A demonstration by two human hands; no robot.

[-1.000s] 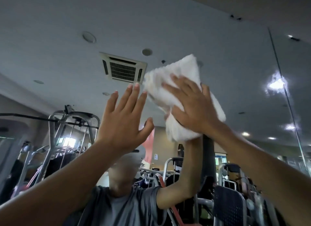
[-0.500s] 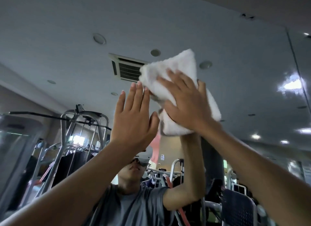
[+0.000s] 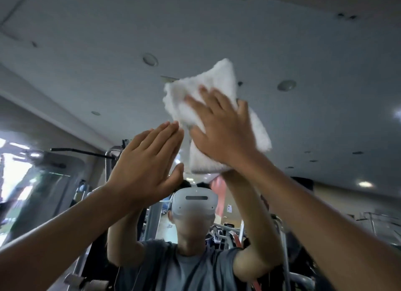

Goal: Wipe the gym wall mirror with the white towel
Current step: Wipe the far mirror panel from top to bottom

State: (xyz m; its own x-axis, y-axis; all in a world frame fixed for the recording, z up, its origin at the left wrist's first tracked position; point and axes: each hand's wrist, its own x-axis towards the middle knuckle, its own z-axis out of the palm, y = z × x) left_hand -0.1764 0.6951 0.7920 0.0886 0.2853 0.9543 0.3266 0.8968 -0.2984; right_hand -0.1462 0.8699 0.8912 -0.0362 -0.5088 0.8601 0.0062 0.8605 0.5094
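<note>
The wall mirror fills the view and reflects the gym ceiling and my own body. A folded white towel lies flat against the glass, high up and a little right of the middle. My right hand presses on the towel with its fingers spread and straight. Just left of the towel, my left hand rests flat on the glass, fingers together and pointing up, touching no cloth.
The mirror reflects gym machines at the lower left and lower right, ceiling lights and a bright window at the left edge. My reflection in a grey shirt stands at the bottom middle.
My right hand and the towel have slid a short way right across the glass. The view has tipped down, so more of my reflection shows. My left hand stays flat beside the towel.
</note>
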